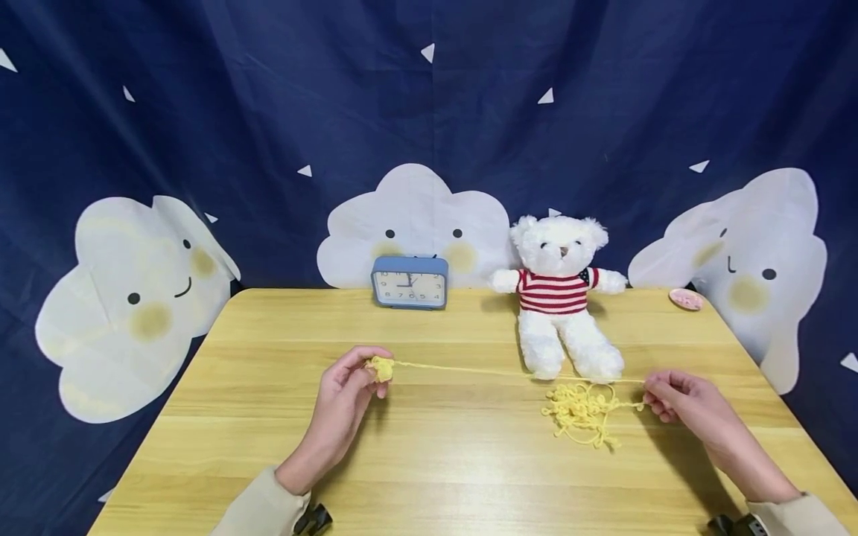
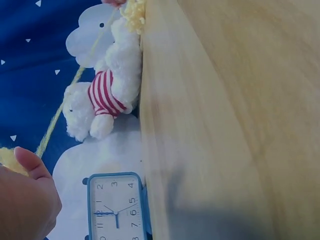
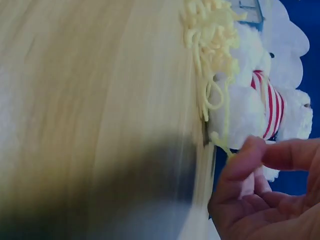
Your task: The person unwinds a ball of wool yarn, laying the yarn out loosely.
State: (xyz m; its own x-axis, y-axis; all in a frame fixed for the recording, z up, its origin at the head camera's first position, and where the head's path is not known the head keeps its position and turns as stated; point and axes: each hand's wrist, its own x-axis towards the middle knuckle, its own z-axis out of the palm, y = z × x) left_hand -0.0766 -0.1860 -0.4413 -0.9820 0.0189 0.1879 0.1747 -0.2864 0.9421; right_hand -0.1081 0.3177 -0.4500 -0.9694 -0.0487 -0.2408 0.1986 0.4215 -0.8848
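Between thumb and fingers, my left hand point(image 1: 345, 394) holds a small yellow bundle of yarn point(image 1: 382, 368) above the left-centre of the table. From it a yellow strand point(image 1: 469, 369) runs nearly straight across to my right hand point(image 1: 690, 406), which pinches it between thumb and forefinger. A loose, tangled heap of yellow yarn point(image 1: 582, 413) lies on the table just left of the right hand, and a short strand links it to those fingers. In the right wrist view, the same yarn heap point(image 3: 210, 40) shows loops trailing toward the pinching fingertips point(image 3: 252, 147).
A white teddy bear point(image 1: 555, 290) in a red-striped shirt sits behind the yarn heap. Left of it, a blue alarm clock point(image 1: 410, 283) stands at the table's back edge. A small pink oval item point(image 1: 687, 299) lies at the back right corner of the wooden table point(image 1: 456, 476).
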